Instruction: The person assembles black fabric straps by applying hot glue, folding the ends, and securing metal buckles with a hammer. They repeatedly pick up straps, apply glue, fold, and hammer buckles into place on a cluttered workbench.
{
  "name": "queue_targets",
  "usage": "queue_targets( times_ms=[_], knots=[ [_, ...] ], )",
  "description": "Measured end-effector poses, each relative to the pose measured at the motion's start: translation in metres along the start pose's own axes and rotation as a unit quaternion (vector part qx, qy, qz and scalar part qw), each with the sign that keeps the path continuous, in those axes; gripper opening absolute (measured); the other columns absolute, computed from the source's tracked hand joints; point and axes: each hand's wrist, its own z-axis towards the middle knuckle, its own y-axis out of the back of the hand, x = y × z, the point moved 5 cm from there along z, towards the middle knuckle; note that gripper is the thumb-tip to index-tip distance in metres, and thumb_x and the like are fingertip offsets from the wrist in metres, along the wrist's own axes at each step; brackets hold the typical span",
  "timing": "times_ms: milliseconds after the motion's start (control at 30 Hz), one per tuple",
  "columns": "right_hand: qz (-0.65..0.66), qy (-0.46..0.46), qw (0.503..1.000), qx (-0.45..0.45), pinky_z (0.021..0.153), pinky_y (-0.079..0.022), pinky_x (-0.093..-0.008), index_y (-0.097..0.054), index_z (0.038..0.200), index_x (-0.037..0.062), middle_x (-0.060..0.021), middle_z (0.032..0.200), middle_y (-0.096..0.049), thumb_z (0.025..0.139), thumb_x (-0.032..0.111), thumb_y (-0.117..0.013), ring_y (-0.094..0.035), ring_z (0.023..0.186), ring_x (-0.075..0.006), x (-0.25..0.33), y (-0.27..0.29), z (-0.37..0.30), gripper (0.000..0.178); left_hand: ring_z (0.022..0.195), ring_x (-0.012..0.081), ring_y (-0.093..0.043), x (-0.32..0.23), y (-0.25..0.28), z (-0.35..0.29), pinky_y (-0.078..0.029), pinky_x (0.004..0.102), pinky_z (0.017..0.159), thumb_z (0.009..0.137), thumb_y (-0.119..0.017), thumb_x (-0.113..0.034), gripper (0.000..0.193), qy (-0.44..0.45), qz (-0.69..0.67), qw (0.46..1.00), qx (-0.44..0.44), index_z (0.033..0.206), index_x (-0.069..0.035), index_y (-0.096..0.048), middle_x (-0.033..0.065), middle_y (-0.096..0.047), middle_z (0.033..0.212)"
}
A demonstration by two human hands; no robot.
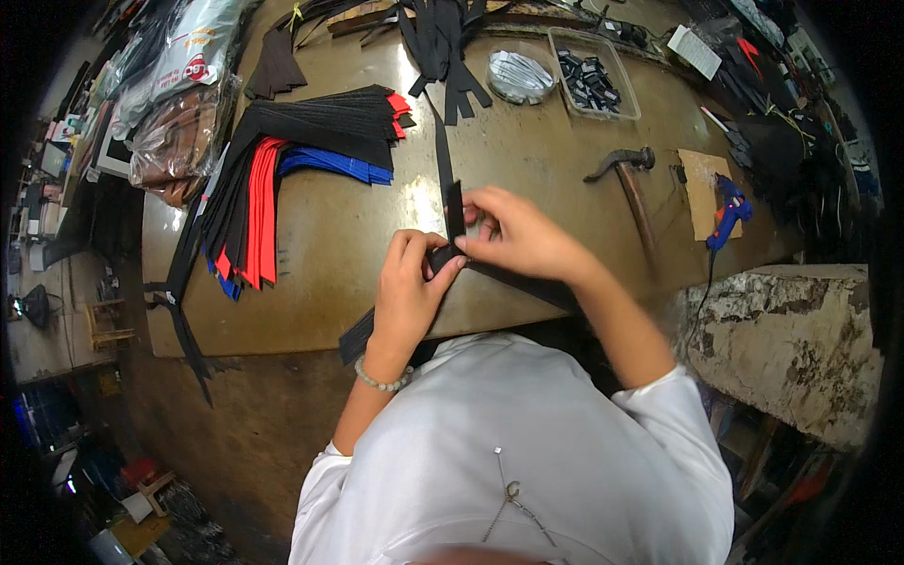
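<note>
Left hand (407, 287) and right hand (513, 231) meet on a black strap (455, 212)

Near the front edge of the desk (541, 155), the left hand clasps the strap between thumb and fingers; the right hand pinches it just beside. Leftward lies a bundle of black, red and blue strips (315, 122); rightward, a hammer (635, 193) and blue glue gun (727, 218).

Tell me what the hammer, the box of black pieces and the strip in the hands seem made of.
Hammer: head likely dull, dark steel, by its curved shape; handle probably wood, brown and matte. Box: probably clear, glossy plastic, since the table shows through its side. Black strip: perhaps fabric webbing or leather-like sheet, flat and dark; no weave shows clearly.
</note>
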Motion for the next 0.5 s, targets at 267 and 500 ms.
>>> queue_targets(
  times_ms=[267, 500],
  knots=[
    [0.016, -0.051, 0.999, -0.001, 0.053, -0.053, -0.0357, -0.062, 0.089, -0.0051, -0.0129, 0.075, -0.067, 0.084, 0.007, -0.069, -0.069, 0.06, -0.0203, -0.029, -0.006, 0.04, 0.015, 0.061, 0.0168, -0.05, 0.002, -0.002, -0.004, -0.044, 0.0297, 0.057, 0.08, -0.08, -0.011, 0.024, 0.002, 0.001, 1.0, 0.007, 0.093, -0.002, -0.063, 0.0083, -0.058, 0.085],
    [-0.12, 0.017, 0.988, -0.097, 0.072, -0.053, -0.043, -0.062, 0.093, -0.0033, -0.0209, 0.09, -0.066, 0.078, 0.007, -0.067, -0.065, 0.081, -0.0377, 0.007, 0.009, 0.023, 0.019, 0.082, 0.0267, -0.062, -0.008, -0.005, -0.008, -0.051, 0.036, 0.073, 0.089, -0.07, -0.013, 0.029, -0.098, 0.093, 0.99, 0.034, 0.117, -0.005, -0.068, 0.0125, -0.061, 0.101]
  ],
)
